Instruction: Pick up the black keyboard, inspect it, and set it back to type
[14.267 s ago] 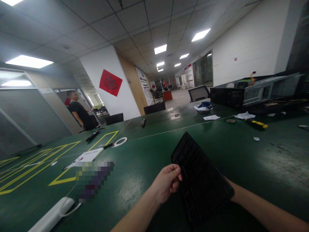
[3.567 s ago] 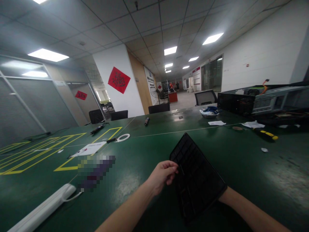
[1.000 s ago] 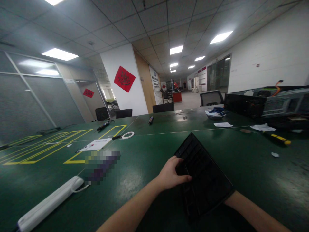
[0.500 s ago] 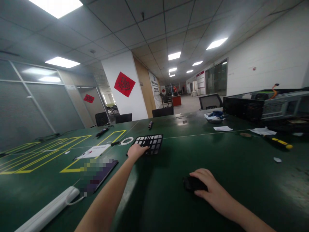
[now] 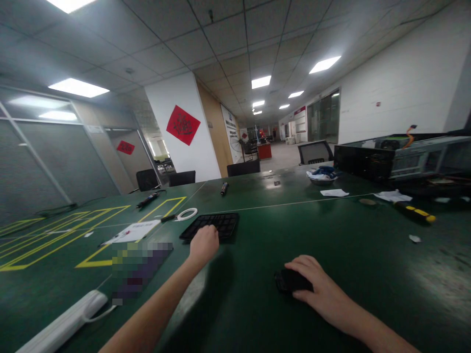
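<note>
My left hand [image 5: 204, 243] is closed at the near edge of a flat black panel [image 5: 228, 223] with a grid of squares, like a compartment tray. The fingers cover part of the panel, and their exact hold is hidden. Nearer to me on the right, my right hand [image 5: 311, 279] curls over a black, mouse-shaped object [image 5: 289, 281] on the green tabletop [image 5: 253, 314]. Its fingers wrap the object's far side and the thumb lies along the near side.
Left of the panel are a white ring [image 5: 187, 214], a paper sheet [image 5: 134, 230] and a partly blurred purple item [image 5: 143, 269]. A white bar [image 5: 66, 321] lies front left. A computer case [image 5: 368, 162], a bowl [image 5: 322, 179] and a yellow-black tool [image 5: 414, 212] stand or lie right.
The view has shifted slightly. The panel's squares, bright before, now look dark, and my left hand has come a little nearer and lower. My right hand keeps its hold.
</note>
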{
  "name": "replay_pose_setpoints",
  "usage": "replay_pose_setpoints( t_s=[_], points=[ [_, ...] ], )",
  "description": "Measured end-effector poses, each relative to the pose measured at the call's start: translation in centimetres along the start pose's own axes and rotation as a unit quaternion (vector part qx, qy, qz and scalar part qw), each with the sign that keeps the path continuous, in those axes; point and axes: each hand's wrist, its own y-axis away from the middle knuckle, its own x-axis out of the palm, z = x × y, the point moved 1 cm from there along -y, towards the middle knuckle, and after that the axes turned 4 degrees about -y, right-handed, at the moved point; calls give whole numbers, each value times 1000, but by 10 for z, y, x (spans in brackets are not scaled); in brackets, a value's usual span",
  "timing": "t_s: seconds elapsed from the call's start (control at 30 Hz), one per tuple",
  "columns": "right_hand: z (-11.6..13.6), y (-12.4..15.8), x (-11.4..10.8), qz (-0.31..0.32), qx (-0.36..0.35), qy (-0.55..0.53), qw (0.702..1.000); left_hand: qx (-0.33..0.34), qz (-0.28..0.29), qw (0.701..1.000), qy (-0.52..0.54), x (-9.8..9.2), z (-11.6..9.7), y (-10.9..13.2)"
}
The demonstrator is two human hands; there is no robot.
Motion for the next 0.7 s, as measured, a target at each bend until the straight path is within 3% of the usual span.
replay_pose_setpoints(
  t_s=[0.1,0.2,0.33,0.43,0.5,0.6,0.7],
  points=[
    [0,0,0,-6,-14,22,1000,147,14,989,6,8,-7,53],
    [-1,2,1,-3,-6,32,999,174,25,984,31,16,-8,87],
    [-1,5,2,-21,3,44,999,163,-6,984,68,15,-8,93],
    [4,5,-9,-82,-17,78,993,168,-8,983,74,12,-8,90],
    [12,5,-29,-149,-26,112,982,172,-13,982,79,11,-8,89],
    [17,11,-77,-232,-3,152,961,179,-19,980,81,10,-7,90],
    [-6,32,-138,-329,53,238,912,174,-29,981,78,11,-8,90]
  ],
)
